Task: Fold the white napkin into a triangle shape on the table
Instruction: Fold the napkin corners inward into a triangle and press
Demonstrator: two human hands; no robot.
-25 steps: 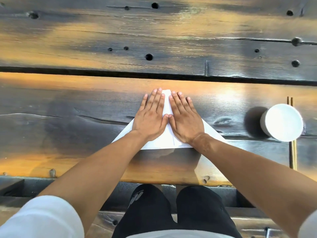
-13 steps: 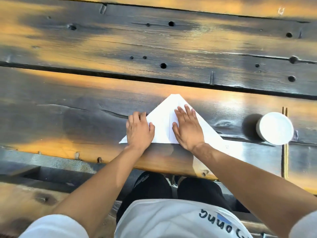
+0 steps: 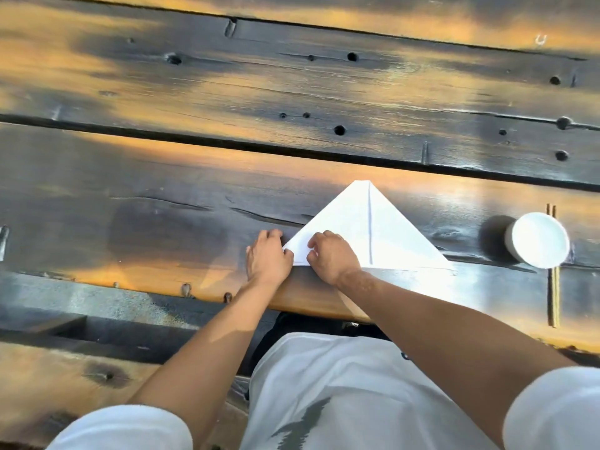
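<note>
Napkin: the white napkin (image 3: 386, 235) lies flat on the worktop (image 3: 162, 222) as a triangle, its apex pointing to the far side and its long base running along the near edge of the plank. A straight crease runs from the apex down to the base.
Napkin place: right of centre on the near plank, its right corner reaching toward a white cup (image 3: 537, 240), but apart from it.
Left hand: the left hand (image 3: 268, 258) sits at the napkin's left corner, knuckles up, fingers curled down against the wood and the paper's tip. Whether they pinch the corner or only press on it cannot be told.
Right hand: the right hand (image 3: 331, 256) lies on the left part of the napkin, just beside the left hand, with its fingers bent and their tips on the paper. The thumb appears tucked at the base edge; a true pinch cannot be confirmed.
Worktop: dark, weathered wooden planks with orange glare, knot holes and a deep seam across the far side.
Cup: it stands upright at the right, casting a shadow to its left.
Chopsticks: a pair of chopsticks (image 3: 553, 287) lies near-to-far under or just behind the cup.
Person: white sleeves and a white shirt show at the near edge.
</note>
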